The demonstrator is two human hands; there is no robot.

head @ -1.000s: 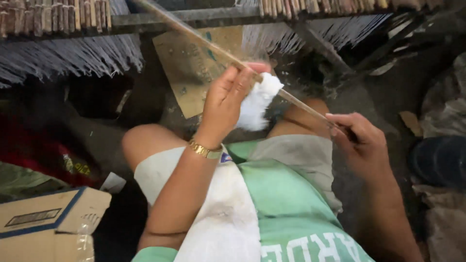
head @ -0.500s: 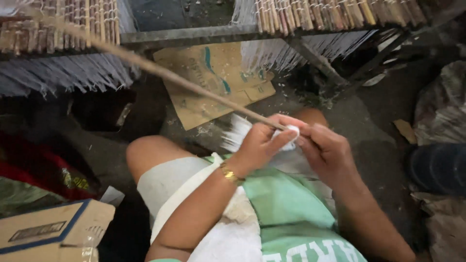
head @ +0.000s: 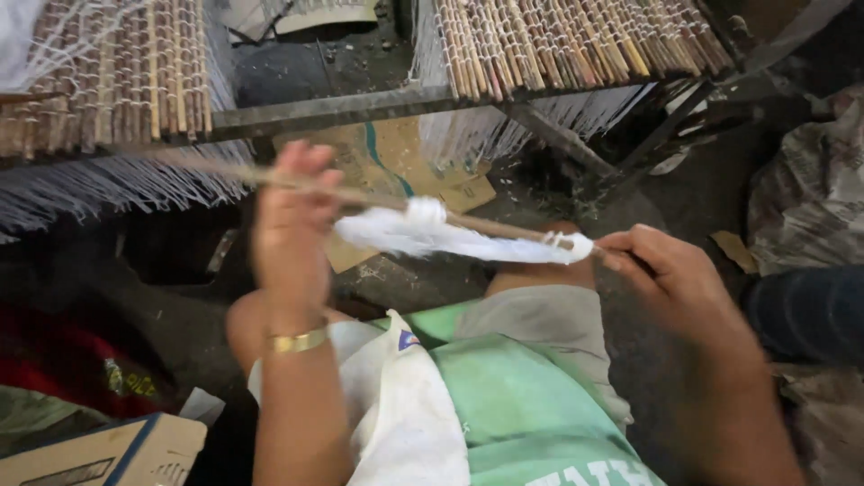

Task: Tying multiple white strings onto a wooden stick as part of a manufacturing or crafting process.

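Stick [head: 486, 225] within closed fingers [head: 630, 247] of both hands

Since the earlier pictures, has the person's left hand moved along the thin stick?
Yes. The left hand has slid along the stick, away from the right hand, toward the left woven mat.

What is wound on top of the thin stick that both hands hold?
White thread wraps the stick between left hand and right hand. The wood beneath that wrapping is covered.

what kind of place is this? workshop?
Likely a small hand-weaving workshop for stick mats or blinds. Woven stick panels with hanging white threads lie over a metal frame, and the person's hands hold a thin stick wrapped in white fibre.
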